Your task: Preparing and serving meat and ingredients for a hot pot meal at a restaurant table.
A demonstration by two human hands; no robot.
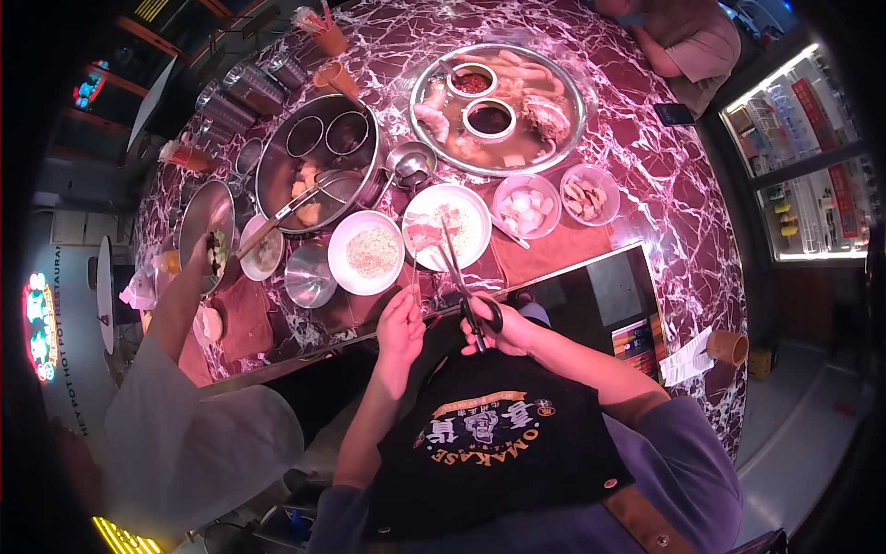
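My right hand (503, 331) grips a pair of scissors (460, 277) by its black handles. The blades point away from me, over a white bowl (484, 242) with pale pink slices in it. To the left, my left hand (401, 325) is closed in a pinch. Something thin may be between its fingertips, too fine to make out. Just beyond that hand stands another white bowl (338, 270) holding a pale, speckled food.
A large round pan (581, 102) of meat in broth and a deep pot (260, 175) with a strainer (337, 187) stand farther back. Two small bowls (503, 198) (616, 198) sit right of mine. At left, a co-worker's hand (201, 258) touches a metal bowl (189, 217).
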